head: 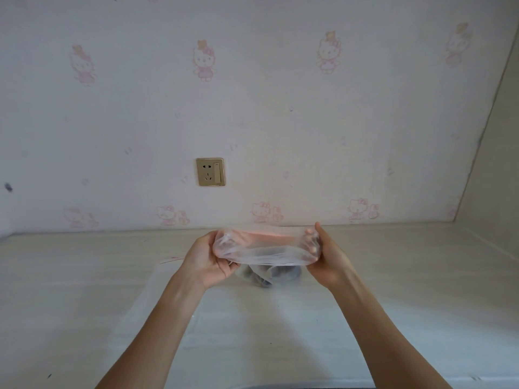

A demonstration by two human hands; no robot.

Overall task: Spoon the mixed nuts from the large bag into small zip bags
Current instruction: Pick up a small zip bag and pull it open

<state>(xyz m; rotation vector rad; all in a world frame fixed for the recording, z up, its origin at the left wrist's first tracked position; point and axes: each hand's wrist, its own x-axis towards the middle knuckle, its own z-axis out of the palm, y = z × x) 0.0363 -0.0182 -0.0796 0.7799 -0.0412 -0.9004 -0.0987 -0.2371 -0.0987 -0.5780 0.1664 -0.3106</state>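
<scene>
Two bare hands hold a clear plastic bag (264, 248) up in the air, above the back part of the white counter (84, 276). The left hand (206, 258) grips the bag's left end with its fingers curled round the plastic. The right hand (325, 256) grips the right end, and its fingertips show through the bag. The bag's mouth is pulled wide between them. Its dark bottom (266, 275) hangs down, too blurry to tell what is inside. The wall has pink cat wallpaper (203, 61) and a gold socket (210, 171). No words can be read anywhere.
</scene>
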